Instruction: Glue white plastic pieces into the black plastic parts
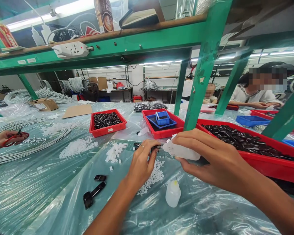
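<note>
My left hand [142,160] pinches a small black plastic part [155,148] above the table. In my right hand [203,147] is a translucent white squeeze bottle [183,151], tipped on its side with its nozzle pointing left at the black part. Whether the nozzle touches the part I cannot tell. Just below stands a second translucent bottle [173,194] with a yellowish tip. Loose small white pieces [153,178] lie under my left hand, and larger white pieces [115,152] are heaped to its left. Two black plastic parts [94,195] rest nearer to me.
A red tray [107,132] of small black parts stands behind; another red tray [161,133] holds blue trays. The large red bin [259,163] of black parts is at right, beside a green post [201,78]. Another person's hand [7,139] holds red-handled scissors [17,137] at left.
</note>
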A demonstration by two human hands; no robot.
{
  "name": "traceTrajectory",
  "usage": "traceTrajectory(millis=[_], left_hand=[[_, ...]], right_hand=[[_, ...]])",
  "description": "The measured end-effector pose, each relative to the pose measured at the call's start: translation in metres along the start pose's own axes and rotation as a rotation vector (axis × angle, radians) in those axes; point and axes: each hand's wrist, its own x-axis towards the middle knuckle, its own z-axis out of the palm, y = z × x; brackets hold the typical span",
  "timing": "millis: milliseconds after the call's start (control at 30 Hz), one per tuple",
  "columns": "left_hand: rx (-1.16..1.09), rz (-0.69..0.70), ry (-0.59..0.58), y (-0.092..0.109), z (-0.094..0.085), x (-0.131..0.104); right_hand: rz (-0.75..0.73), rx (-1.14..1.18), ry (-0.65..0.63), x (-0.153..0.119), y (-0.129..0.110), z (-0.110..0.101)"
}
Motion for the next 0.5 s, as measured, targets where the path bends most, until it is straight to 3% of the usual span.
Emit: traceTrajectory(millis=[500], left_hand=[[0.001, 0.008, -0.014, 0.0, 0.0004, -0.0006]], right_hand=[[-0.014, 0.018, -0.012, 0.0005, 0.0002, -0.0011]])
